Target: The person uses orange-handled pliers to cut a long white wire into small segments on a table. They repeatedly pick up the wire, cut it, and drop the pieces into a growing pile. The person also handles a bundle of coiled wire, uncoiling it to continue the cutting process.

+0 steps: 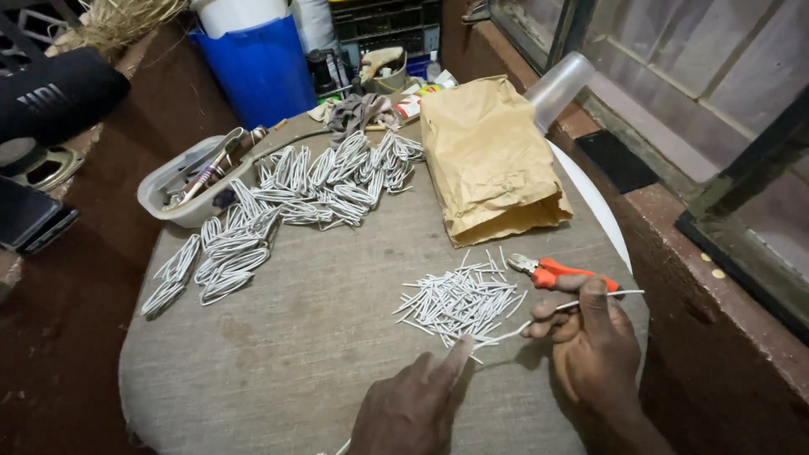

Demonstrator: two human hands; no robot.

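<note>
1. Head view, right hand (pixel 590 345): I pinch a white wire (pixel 539 318) between thumb and forefinger, the other fingers curled under; the grip sits partway along so the far end juts out to the right

2. Head view, left hand (pixel 417 404): fingers drawn together, the forefinger stretched out with its tip pressed on the near end of the same wire, pinning it flat to the cloth-covered round table (pixel 320 337)

3. The wire runs between my two hands, just below the pile of short cut wire pieces (pixel 459 299), near enough that new pieces can join it

4. The orange-handled pliers (pixel 552 271) lie just beyond my right hand, jaws pointing left, within easy reach

5. The bent wire loops (pixel 278 206) lie in rows across the far left of the table, well apart from the cut pieces, so the two do not mix

6. A brown paper bag (pixel 489 160) lies behind the pile; a clear plastic tub (pixel 181 190) of tools stands far left

7. Hidden: the bag's contents, my left palm, and the wire's lower run, which leaves the bottom edge
</note>
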